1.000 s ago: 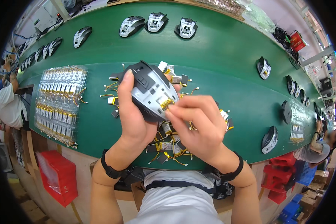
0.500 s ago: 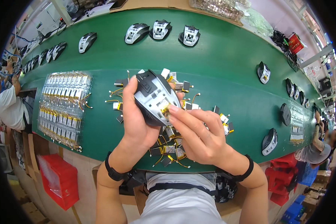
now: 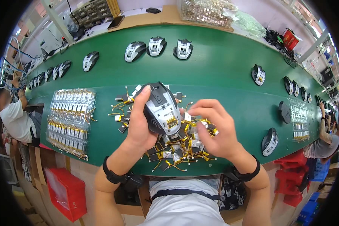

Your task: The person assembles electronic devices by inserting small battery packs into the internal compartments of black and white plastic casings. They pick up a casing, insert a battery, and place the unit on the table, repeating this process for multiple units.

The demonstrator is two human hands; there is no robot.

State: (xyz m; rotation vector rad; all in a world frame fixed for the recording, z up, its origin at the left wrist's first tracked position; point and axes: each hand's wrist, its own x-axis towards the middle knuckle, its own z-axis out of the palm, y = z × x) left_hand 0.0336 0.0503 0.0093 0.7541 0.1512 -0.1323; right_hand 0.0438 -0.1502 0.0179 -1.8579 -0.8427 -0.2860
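My left hand (image 3: 138, 124) grips an open computer mouse shell (image 3: 162, 108), black outside and grey-white inside, held above the green bench (image 3: 214, 64). A small yellow-wired part sits in its lower end. My right hand (image 3: 214, 130) hovers just right of the shell, with its fingers curled over a heap of small batteries with yellow leads (image 3: 177, 148). Whether its fingertips pinch one of them is not visible.
A tray of battery packs in rows (image 3: 69, 120) lies at left. More mouse shells stand along the far edge (image 3: 154, 47) and at right (image 3: 270, 141). Other people sit at the left (image 3: 15, 120) and right (image 3: 324, 139) ends. A red bin (image 3: 66, 194) is below the bench.
My right hand has drawn away from the mouse shell to the right, over the battery heap. My left hand has turned the shell more upright.
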